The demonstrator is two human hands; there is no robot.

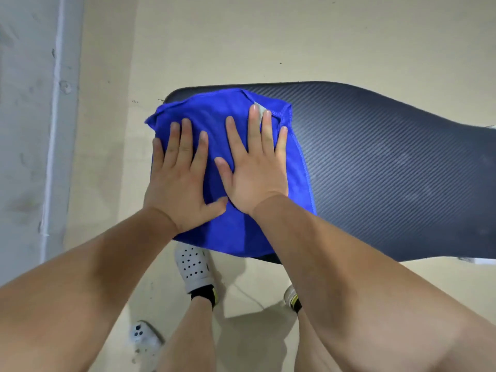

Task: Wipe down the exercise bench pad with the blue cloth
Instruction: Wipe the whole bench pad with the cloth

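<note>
The blue cloth is spread flat over the left end of the bench pad, draped a bit over the near and left edges. Both hands are laid on it palm-down, fingers apart, nothing clamped — left hand near the left edge, right hand just beside it. For a good wipe, even pressure should probably be kept through both palms and the cloth slid rightward in 1 long pass — most of the surface to the right looks untouched. Bunching at the far corner should be watched.
</note>
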